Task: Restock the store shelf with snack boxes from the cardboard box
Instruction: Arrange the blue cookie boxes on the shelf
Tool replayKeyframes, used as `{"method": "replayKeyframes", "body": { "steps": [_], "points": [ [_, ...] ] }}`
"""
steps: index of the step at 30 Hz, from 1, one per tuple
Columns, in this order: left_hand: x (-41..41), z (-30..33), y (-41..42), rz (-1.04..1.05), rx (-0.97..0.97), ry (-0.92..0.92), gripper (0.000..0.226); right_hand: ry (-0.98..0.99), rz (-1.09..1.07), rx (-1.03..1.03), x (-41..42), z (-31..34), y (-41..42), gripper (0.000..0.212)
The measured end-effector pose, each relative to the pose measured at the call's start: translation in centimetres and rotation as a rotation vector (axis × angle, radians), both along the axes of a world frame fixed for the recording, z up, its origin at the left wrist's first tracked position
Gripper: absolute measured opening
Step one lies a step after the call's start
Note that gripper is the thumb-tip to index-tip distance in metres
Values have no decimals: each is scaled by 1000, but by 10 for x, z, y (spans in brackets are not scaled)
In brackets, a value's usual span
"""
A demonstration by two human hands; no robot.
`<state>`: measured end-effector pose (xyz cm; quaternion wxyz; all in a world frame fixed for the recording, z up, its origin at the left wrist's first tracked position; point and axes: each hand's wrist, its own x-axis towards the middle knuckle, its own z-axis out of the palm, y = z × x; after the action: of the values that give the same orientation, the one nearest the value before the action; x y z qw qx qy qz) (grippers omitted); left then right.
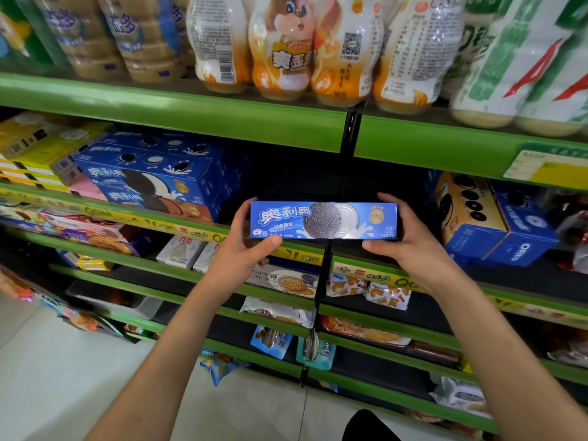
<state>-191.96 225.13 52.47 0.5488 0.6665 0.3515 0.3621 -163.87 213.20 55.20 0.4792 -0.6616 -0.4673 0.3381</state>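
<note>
Green-edged shelves (178,117) rose in tiers before the person, with a pale tiled floor (63,377) below at the left; the top tier carried shrink-wrapped bottles (280,49) in white and orange; the tier beneath held a stack of blue boxes (149,173) at the left, with yellow boxes (41,148) beside them, and a blue and tan carton (490,218) at the right, a dark gap lying between the two; lower tiers showed small packets (386,294) and white boxes (181,251); a yellow price tag (547,168) sat on the shelf edge at the upper right. A long blue snack box (323,220) was held level in front of that gap, its printed face toward the camera, above the shelf lip and touching no shelf as far as could be seen. The left hand (246,241) gripped the box's left end, thumb pressed under the lower front edge and fingers curled up behind the end; the right hand (402,240) gripped the right end in the same manner, thumb below and fingers wrapped behind. Both forearms reached up and forward from the bottom of the view, bare, converging on the box, with the wrists bent slightly inward; the cardboard box was out of view.
</note>
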Motion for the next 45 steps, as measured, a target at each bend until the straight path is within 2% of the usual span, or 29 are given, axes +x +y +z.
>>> {"method": "replayKeyframes", "body": {
  "steps": [32,45],
  "points": [
    [-1,-3,1,-5,0,20,90,59,29,30,2,-2,5,86],
    [0,-2,-3,2,-3,32,82,70,22,34,1,-2,5,80]
  ]
}}
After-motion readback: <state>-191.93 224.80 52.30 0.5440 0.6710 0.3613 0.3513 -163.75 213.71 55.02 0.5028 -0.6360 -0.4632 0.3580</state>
